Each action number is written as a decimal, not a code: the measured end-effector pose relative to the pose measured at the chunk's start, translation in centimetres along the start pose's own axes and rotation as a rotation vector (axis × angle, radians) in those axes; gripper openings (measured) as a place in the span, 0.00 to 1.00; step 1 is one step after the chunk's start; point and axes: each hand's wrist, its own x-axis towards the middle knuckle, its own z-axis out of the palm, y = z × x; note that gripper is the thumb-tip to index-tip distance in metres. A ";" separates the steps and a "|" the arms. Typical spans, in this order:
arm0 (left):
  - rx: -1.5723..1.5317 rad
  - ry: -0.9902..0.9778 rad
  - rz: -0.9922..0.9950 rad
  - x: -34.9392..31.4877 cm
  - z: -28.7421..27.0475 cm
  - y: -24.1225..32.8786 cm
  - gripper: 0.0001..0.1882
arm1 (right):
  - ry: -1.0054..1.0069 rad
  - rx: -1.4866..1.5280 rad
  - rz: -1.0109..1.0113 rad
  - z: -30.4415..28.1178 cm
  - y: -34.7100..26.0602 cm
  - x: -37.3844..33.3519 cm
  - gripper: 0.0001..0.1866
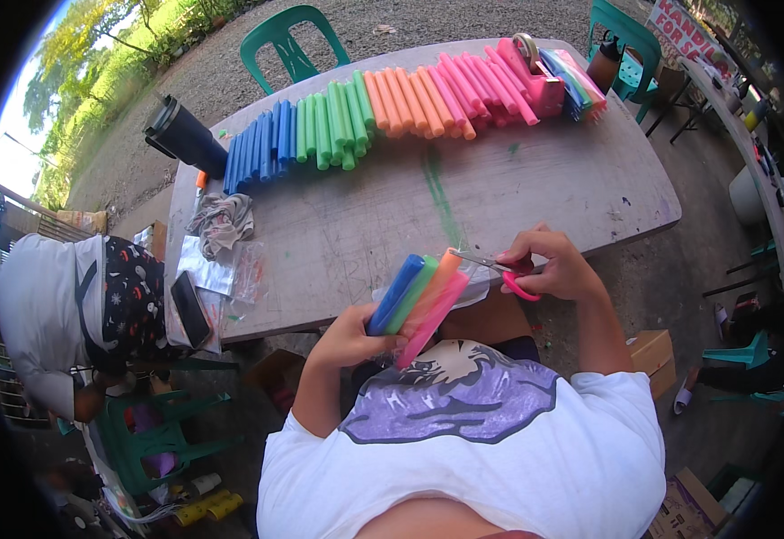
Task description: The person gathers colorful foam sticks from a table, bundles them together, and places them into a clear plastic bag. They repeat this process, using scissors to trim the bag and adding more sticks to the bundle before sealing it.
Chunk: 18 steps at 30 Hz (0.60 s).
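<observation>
My left hand [356, 336] grips a bundle of thick candles [417, 298] near its lower end: one blue, one green, one orange and one pink. Clear plastic seems to wrap the bundle. In my right hand [555, 262] is a pair of scissors [510, 272] with pink handles, fingers in the loops. Its blades point left, parted slightly, and their tips are at the top end of the bundle beside the orange candle. Whether the blades touch the plastic I cannot tell. Both hands are at the near edge of the table [338, 242].
Along the far side lies a row of loose candles [338, 121], blue through green and orange to pink. A pink tape dispenser [544, 92] and wrapped candles [576, 83] stand at its right end. At left are a dark tumbler [185, 135], a rag [221, 223], a phone [191, 310] and another person [50, 305].
</observation>
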 end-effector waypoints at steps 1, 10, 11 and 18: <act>-0.012 -0.001 0.008 0.0 0.0 0.0 0.13 | -0.003 0.021 0.006 0.1 0.2 0.0 0.13; -0.024 0.022 0.003 0.1 0.0 -0.7 0.13 | 0.081 0.225 0.027 0.9 1.2 0.0 0.12; -0.014 0.028 0.003 0.1 0.0 -0.8 0.13 | 0.139 0.354 0.075 1.1 1.9 0.0 0.12; 0.018 0.042 0.033 0.0 0.0 -1.0 0.13 | 0.305 -0.625 0.364 -0.7 3.6 0.6 0.15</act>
